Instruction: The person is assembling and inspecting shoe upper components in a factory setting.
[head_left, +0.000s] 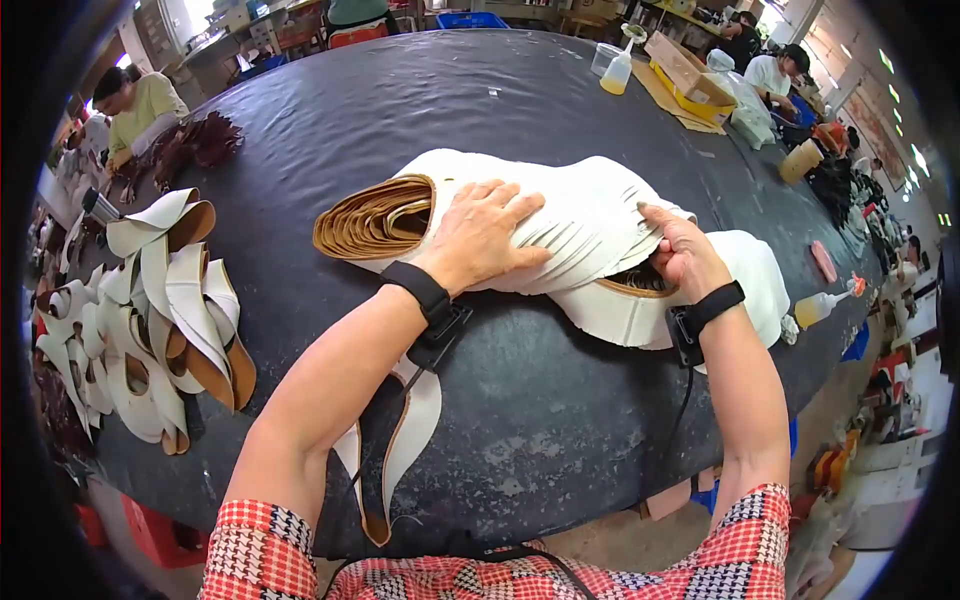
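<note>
Currently, left hand (480, 237) and right hand (690, 250) are resting on a white stack (590, 195)

The left fingers (523, 207) are spreading apart on top of the stack, the thumb angling toward the right hand. One digit of the right hand is lying across the overlapping white edges, while the others are curling in beside a brown-edged gap; whether they are pinching anything, I cannot tell. The stack is lying beneath the left fingers and running across to the right ones, its layered brown end showing just left of the left hand. More white pieces (757, 275) are lying below and right of the right fingers. Black bands (415, 284) are circling both wrists. Nearer the body than the left fingers, a strip (418, 410) is bending into a narrow V on the black table (520, 430). Well left of the fingers, a white pile (140, 350) is showing brown undersides. Right of the right fingers, a bottle (812, 310) is sitting near the table's edge. Far beyond both hands, a box (688, 75) is standing, and a person (142, 112) is bending over dark red pieces (200, 145).
</note>
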